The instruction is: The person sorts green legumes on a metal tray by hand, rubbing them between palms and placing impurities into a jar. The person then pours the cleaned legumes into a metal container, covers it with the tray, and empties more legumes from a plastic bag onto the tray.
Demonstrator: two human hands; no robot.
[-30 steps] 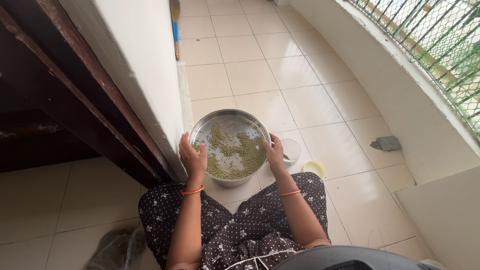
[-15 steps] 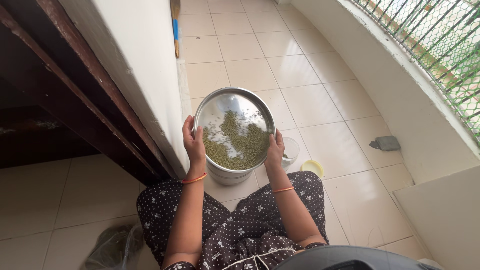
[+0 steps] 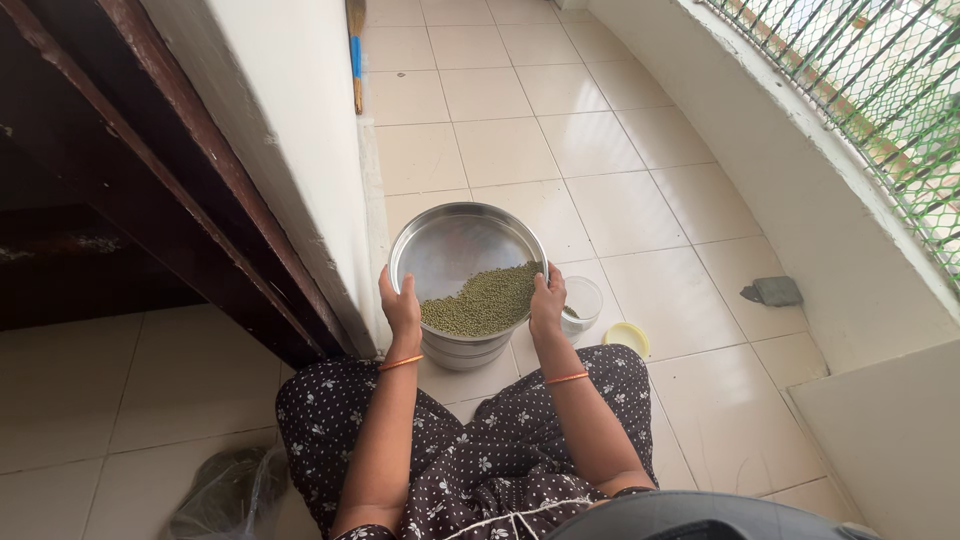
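A round steel plate [image 3: 452, 242] holds a heap of small green beans [image 3: 484, 300] gathered at its near side. My left hand [image 3: 402, 308] grips the plate's left rim and my right hand [image 3: 548, 297] grips its right rim. The plate is held just above a steel pot [image 3: 463, 352] that stands on the tiled floor in front of my knees. Each wrist wears an orange bangle.
A clear plastic jar [image 3: 583, 300] and its yellow lid [image 3: 627, 338] lie on the floor right of the pot. A white wall and dark wooden door frame [image 3: 190, 180] rise on the left. A broom [image 3: 355, 55] leans far back. A dark plastic bag [image 3: 225, 490] lies near left; a mesh railing [image 3: 880, 90] runs along the right.
The plate was tipped up and then lowered again. The beans, earlier spread over the plate, have slid into one heap at the near edge. Both hands kept their hold on the rim.
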